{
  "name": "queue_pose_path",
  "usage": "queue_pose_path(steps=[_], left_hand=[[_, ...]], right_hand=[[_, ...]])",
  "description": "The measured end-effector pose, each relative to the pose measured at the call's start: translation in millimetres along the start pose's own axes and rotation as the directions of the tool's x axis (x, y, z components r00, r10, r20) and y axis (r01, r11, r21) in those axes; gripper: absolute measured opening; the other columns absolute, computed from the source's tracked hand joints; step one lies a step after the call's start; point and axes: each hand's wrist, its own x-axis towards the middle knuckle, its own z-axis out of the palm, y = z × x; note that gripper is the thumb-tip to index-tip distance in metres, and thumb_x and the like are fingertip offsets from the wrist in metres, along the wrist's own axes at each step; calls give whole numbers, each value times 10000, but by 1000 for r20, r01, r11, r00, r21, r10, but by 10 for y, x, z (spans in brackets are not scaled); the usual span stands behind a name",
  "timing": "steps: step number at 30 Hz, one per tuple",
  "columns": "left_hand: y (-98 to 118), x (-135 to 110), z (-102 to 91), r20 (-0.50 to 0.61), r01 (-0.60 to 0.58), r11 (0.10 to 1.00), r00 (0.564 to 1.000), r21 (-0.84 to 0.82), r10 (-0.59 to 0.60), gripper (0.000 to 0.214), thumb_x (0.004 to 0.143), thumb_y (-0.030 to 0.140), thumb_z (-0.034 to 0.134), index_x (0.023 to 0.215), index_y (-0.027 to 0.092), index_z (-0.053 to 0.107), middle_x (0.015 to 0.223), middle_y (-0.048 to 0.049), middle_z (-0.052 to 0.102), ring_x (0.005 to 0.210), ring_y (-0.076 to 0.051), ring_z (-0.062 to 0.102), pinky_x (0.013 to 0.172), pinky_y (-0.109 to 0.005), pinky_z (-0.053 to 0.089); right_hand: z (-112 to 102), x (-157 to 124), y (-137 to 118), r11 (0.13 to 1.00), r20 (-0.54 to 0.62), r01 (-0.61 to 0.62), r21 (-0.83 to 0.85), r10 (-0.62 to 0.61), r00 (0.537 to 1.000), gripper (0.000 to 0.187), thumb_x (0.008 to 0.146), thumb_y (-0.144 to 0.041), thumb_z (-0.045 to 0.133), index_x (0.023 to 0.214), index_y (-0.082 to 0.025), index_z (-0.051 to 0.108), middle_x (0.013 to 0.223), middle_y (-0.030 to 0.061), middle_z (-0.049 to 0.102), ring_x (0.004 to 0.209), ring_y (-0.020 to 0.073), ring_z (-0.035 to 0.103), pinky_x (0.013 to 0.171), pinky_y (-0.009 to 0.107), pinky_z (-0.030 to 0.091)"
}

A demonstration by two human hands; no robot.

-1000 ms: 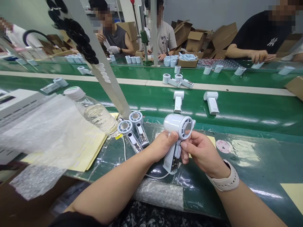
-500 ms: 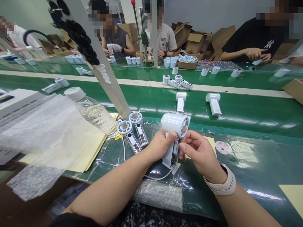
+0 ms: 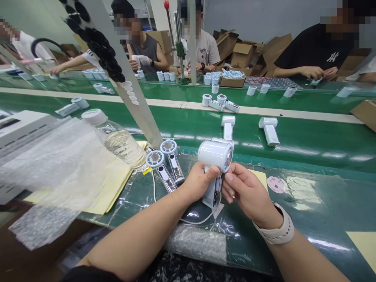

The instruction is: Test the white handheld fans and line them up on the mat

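A white handheld fan [image 3: 216, 153] stands nearly upright above the bench, its round head on top and its handle open on one side with dark inner parts showing. My left hand [image 3: 200, 179] is closed around the handle below the head, thumb across the front. On the other side, my right hand [image 3: 245, 192] has its thumb and fingertips pinched against the handle just under the head; what lies between them is too small to make out. Two more open-handled fans [image 3: 155, 158] [image 3: 169, 147] lie on the bench left of my left hand.
A water bottle [image 3: 120, 141], plastic wrap [image 3: 67, 156] and yellow sheets [image 3: 113, 196] lie at left. A slanted post [image 3: 141, 105] rises behind the two fans. Fans [image 3: 270, 131] lie on the green belt [image 3: 317, 137]. Co-workers [image 3: 311, 58] sit opposite. A white cable [image 3: 196, 223] crosses the bench.
My right thumb and fingertips have drawn closer to the fan's handle top. The fans on the near belt have shifted right, while small white parts on the far belt moved left.
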Motion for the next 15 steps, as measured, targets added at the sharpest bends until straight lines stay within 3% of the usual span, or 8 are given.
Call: queue_pose_path(steps=[3,6,10,15], left_hand=[[-16,24,12,95,99,975,992,-198,-82,817,557,946,536,680,142,609,503,-33,595,478,-163,596,462,-263,485],[24,49,33,195,141,928,978,-346,-76,821,541,984,464,594,167,535,490,-15,552,497,-147,582,477,-248,477],[82,41,39,184,116,932,981,-344,-55,821,573,989,405,574,176,517,484,-12,525,459,-125,510,433,-245,396],[96,25,26,158,87,947,987,-310,-39,825,614,985,363,558,179,527,468,-20,526,424,-118,480,410,-250,381]], right_hand=[[-3,0,-54,993,-14,28,118,-27,1000,306,856,-409,721,747,-221,506,577,-61,587,493,107,552,497,233,443],[-11,-3,-112,984,-71,97,152,-87,994,275,825,-365,754,742,-224,533,720,-22,687,608,127,616,577,256,499],[-29,-7,-131,979,-67,167,118,-160,985,269,804,-330,790,723,-228,554,656,-46,654,549,109,580,518,229,465],[-58,-5,-130,977,-99,187,102,-177,979,244,773,-295,826,891,-274,614,625,-65,659,516,116,586,485,230,485]])
